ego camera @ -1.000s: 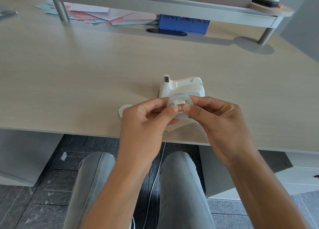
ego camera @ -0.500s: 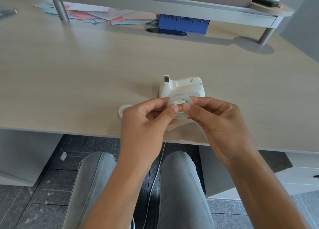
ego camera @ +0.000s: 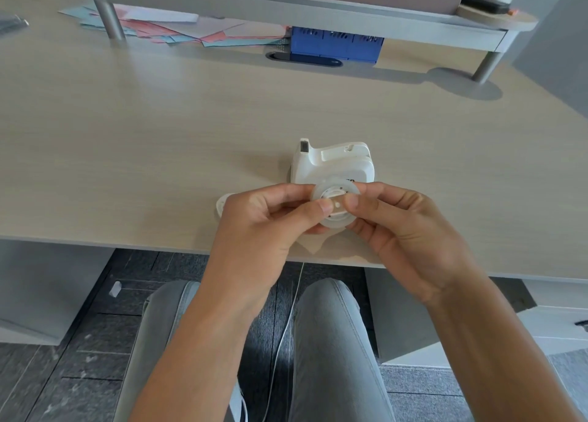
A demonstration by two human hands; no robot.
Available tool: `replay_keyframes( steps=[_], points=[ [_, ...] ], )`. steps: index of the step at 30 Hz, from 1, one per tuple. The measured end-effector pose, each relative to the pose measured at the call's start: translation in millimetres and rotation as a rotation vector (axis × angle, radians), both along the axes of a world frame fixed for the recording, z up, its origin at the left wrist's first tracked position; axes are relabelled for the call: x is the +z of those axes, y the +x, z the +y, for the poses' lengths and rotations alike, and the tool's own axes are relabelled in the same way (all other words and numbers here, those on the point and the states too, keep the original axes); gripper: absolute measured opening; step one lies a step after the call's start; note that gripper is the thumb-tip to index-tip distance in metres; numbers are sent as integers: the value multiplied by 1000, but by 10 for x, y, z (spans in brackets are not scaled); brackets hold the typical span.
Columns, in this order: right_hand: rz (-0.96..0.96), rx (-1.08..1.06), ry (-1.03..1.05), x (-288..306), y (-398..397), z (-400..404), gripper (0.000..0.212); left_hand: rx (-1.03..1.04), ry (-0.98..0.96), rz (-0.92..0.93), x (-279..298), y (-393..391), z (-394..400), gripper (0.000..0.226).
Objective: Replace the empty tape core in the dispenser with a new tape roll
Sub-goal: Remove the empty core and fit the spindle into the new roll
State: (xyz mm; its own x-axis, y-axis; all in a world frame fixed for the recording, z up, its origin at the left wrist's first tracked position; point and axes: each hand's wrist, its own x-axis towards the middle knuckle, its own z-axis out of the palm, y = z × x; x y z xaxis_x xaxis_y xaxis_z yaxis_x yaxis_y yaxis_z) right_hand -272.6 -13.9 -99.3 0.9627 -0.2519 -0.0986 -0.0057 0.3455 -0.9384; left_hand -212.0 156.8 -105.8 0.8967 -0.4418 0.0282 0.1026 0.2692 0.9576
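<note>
Left hand [ego camera: 261, 227] and right hand [ego camera: 410, 230] both pinched on a clear tape roll [ego camera: 336, 202], thumbs meeting at its hub, above the desk's [ego camera: 159, 141] near edge. Dispenser [ego camera: 332, 162] just behind, partly hidden. White ring [ego camera: 222, 205] half-covered beside left hand.

dark print on white dispenser [ego camera: 332, 164], mostly hidden, unreadable

Left hand [ego camera: 270, 221], right hand [ego camera: 401, 227] pinch tape roll [ego camera: 335, 203] — white dispenser [ego camera: 334, 162] just behind, on desk [ego camera: 159, 135].
</note>
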Motion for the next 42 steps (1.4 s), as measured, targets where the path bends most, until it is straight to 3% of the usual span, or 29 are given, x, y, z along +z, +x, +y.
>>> replay_keyframes(
  steps=[3, 7, 13, 18, 20, 24, 33, 36, 42],
  points=[
    [-7, 24, 19, -11, -10, -8, 42, -25, -27, 21, -2, 11, 20, 30],
    [-17, -24, -37, -25, -14, -1, 53, -4, -9, 25, 3, 12, 27, 26],
    [-34, -121, -165, -5, -40, 40, 36, 127, 83, -69, 29, -63, -31, 15],
    [-117, -393, -409, 22, -91, 91, 14, 179, 67, -108, 25, -167, -120, 14],
    [-132, -389, -440, 29, -109, 107, 4, 176, 35, -128, 24, -200, -146, 18],
    [-119, -347, -449, 56, -144, 127, 23, 209, -1, -176, -7, -225, -188, 32],
    [-113, -270, -395, 97, -210, 73, 14, 288, 121, -192, -5, -208, -277, 24],
    [-97, -225, -422, 106, -213, 12, 13, 189, 112, -181, 2, -158, -306, 18],
    [-93, -204, -555, 102, -77, -173, 15, 254, 195, -322, -62, -43, -339, 21]
  ],
)
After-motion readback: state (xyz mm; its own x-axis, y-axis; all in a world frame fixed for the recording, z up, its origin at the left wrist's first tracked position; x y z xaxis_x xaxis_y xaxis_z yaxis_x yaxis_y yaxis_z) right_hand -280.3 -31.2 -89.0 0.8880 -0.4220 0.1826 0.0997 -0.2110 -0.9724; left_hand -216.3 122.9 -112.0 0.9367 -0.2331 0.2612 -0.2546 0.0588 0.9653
